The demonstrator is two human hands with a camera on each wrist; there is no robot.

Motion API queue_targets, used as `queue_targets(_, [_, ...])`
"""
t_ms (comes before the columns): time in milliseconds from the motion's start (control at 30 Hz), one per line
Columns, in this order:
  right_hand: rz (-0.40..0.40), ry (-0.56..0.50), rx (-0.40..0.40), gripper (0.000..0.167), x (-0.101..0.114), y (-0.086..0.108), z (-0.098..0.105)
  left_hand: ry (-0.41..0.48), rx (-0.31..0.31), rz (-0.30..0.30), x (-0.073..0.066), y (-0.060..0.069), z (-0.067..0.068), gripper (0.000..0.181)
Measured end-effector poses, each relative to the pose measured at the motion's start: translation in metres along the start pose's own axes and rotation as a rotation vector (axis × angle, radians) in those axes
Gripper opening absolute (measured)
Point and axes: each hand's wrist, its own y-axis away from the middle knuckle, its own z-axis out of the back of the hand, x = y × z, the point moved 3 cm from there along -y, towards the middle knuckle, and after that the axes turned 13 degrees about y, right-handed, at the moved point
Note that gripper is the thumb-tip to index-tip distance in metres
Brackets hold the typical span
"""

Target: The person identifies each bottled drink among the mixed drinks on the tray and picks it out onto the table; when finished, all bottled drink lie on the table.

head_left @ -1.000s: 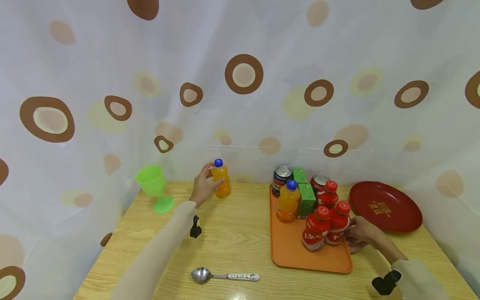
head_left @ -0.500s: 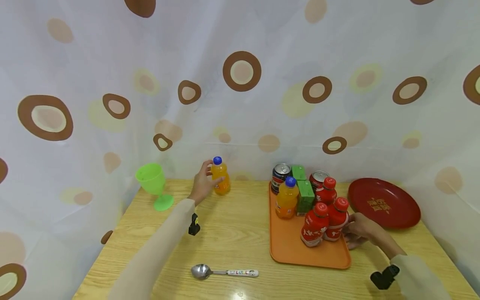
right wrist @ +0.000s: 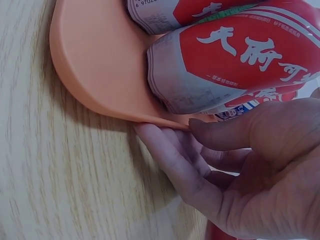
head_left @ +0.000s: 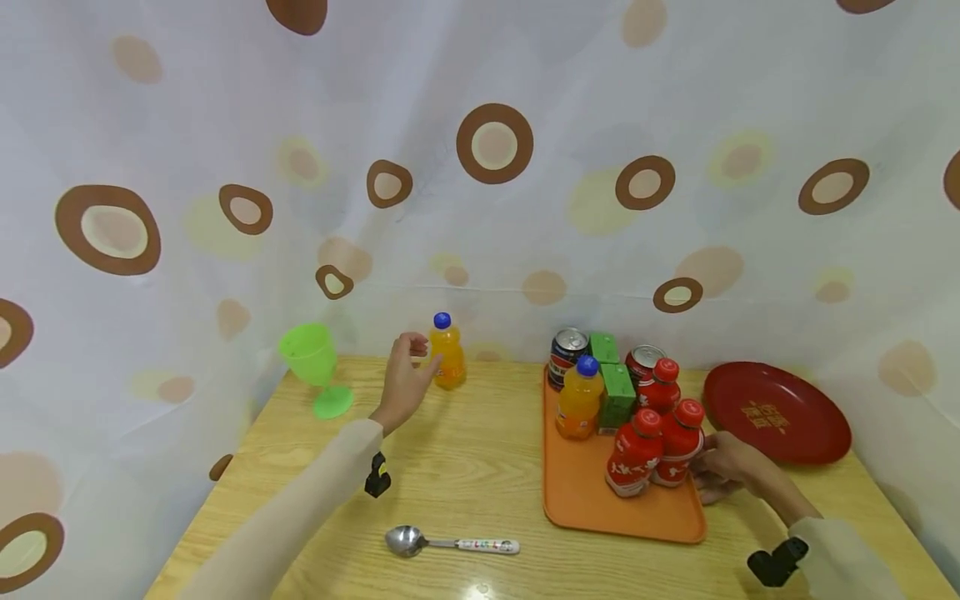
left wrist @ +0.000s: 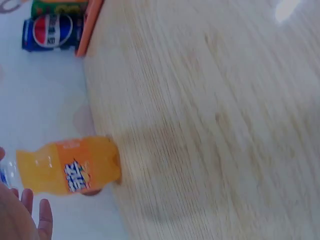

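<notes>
My left hand [head_left: 405, 379] is beside an orange soda bottle [head_left: 448, 358] with a blue cap, which stands upright at the back of the table. Its fingers are relaxed and apart from the bottle in the head view; the left wrist view shows fingertips [left wrist: 45, 220] near the bottle's cap end. With thumb and fingers my right hand [head_left: 727, 467] pinches the right rim of an orange tray [head_left: 600, 517]. Red bottles [head_left: 635, 454], another orange soda bottle [head_left: 580, 400], green cartons [head_left: 617, 396], a dark blue can [head_left: 567, 358] and a dark red can [head_left: 643, 360] stand on it.
A green plastic goblet [head_left: 311, 358] stands at the back left. A spoon [head_left: 450, 544] with a patterned white handle lies near the front. Right of the tray is a dark red oval plate [head_left: 780, 417]. A spotted curtain [head_left: 570, 208] hangs behind the table [head_left: 480, 467].
My left hand has let go of the orange soda bottle and drawn slightly left of it. The bottle stays standing. My right hand keeps its pinch on the tray rim.
</notes>
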Motion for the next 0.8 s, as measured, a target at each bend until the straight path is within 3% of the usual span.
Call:
queue_targets(133, [0.003,-0.007,0.005,0.021,-0.001,-0.001,0.003,0.014,0.034,-0.056,-0.011,0.005,-0.014,0.033])
queue_targets(267, [0.012,-0.023,0.01,0.021,0.001,-0.001,0.005,0.058,0.087,-0.071,-0.022,0.012,-0.031,0.034])
queue_targets(567, [0.015,-0.041,-0.021,0.027,0.0,-0.002,0.005,0.233,0.149,-0.08,-0.048,0.028,-0.062,0.027])
queue_targets(800, [-0.004,-0.133,-0.018,0.029,-0.011,0.001,-0.002,0.236,0.276,-0.045,-0.059,0.051,-0.083,0.024])
